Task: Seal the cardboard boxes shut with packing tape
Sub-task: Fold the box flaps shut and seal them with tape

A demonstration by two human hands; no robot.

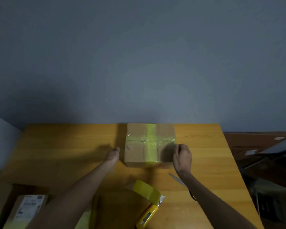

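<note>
cardboard box (135,152) | shut, yellow tape (151,134) crossing its top (glossy) | between left fingers (116,150) and right fingers (180,148) | tape dispenser (148,210) short of both

One wide-angle head camera here, looking forward and down across the wooden table (59,146) to the grey wall (139,55), cardboard box (135,154) close and centred.
</note>
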